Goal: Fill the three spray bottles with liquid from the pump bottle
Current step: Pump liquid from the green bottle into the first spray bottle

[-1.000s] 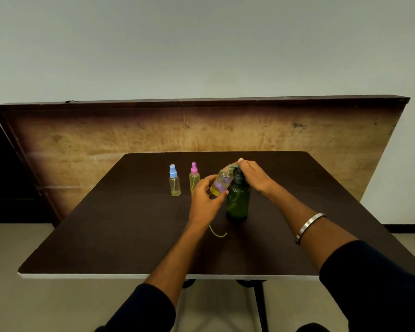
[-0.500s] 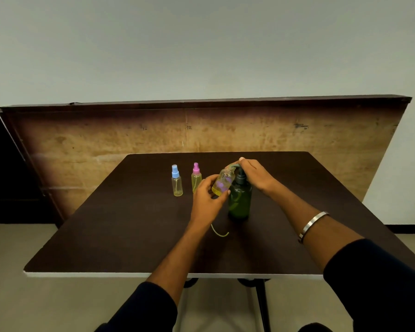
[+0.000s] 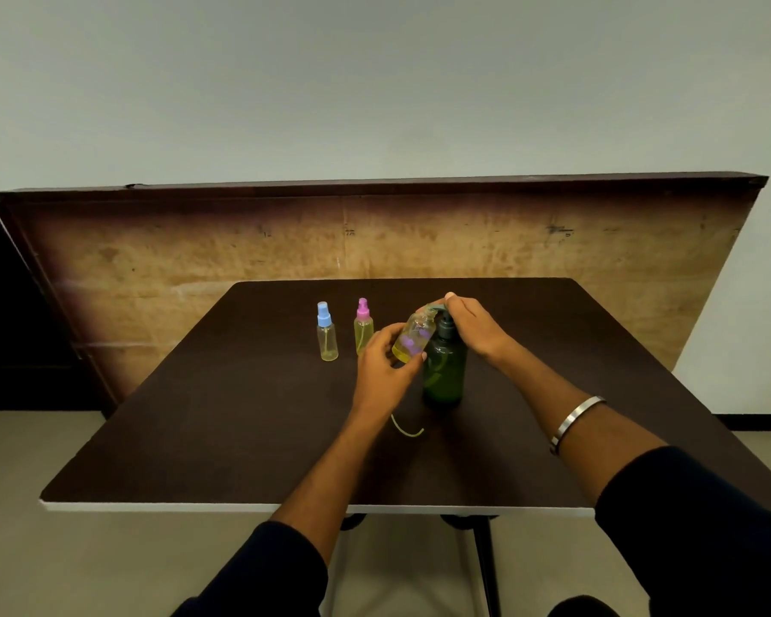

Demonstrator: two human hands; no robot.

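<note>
We count three spray bottles and one pump bottle on the dark counter (image 3: pixel 241 438): our left hand (image 3: pixel 386 371) curls its grip round the third, uncapped spray bottle (image 3: pixel 412 338), tilted with its mouth up at the spout. Just right of that grip stands the green pump bottle (image 3: pixel 445 371), our right hand (image 3: pixel 475 325) resting its fingers on the pump head. Left of the grip stand the blue-capped spray bottle (image 3: pixel 326 334) and pink-capped spray bottle (image 3: pixel 363 327), upright; one thin tube (image 3: pixel 406 429) lies on the counter nearer us.
</note>
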